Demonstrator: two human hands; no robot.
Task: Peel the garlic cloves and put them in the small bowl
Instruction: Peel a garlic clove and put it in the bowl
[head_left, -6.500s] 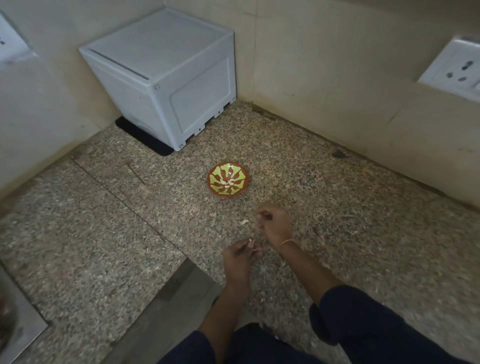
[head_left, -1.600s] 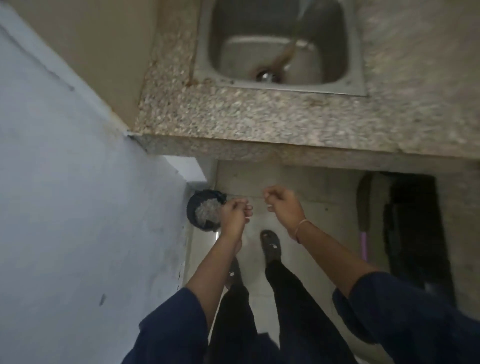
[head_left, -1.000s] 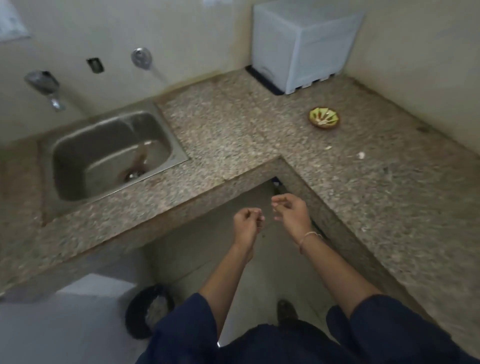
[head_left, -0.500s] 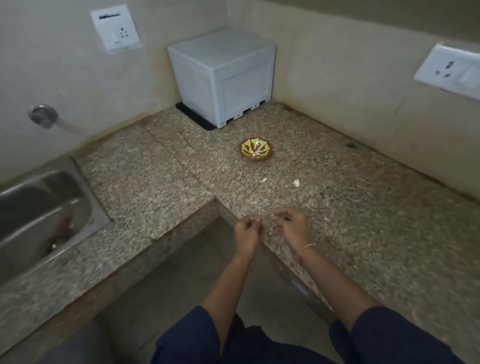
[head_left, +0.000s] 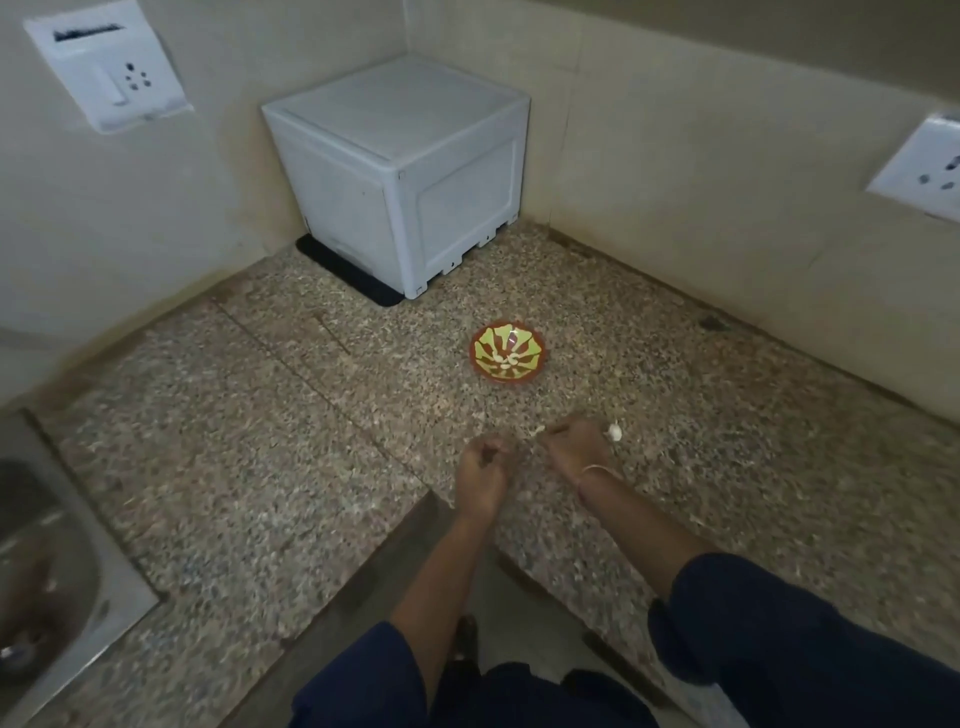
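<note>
Head view, hands over the inner corner of the L-shaped surface (head_left: 291, 467).

Left hand (head_left: 480, 470): fingers curled in toward the palm, held just above the surface edge. Too blurred to tell whether it holds anything.

Right hand (head_left: 574, 447): fingers also curled, knuckles up, just beside the left hand. A pale scrap (head_left: 537, 430) shows at its fingertips; I cannot tell if it is pinched or lies on the surface.

Garlic clove (head_left: 614, 430): unpeeled by the look of it, on the surface just off the outer side of the right hand, apart from it.

Small bowl (head_left: 540, 358): straight beyond both hands, near but not touching. Pale pieces sit in it, probably peeled cloves.

Judgement: the hands are brought together at working height for peeling, and the bowl stands ahead of them so a finished clove needs only a short forward reach.

Room: bare stone lies between the hands and the bowl. White box (head_left: 405, 171) stands in the wall corner, well beyond the bowl. Sink (head_left: 52, 597) is far off the left hand's outer side. The surface's drop-off runs under the left wrist, so a dropped clove there could fall to the floor.
</note>
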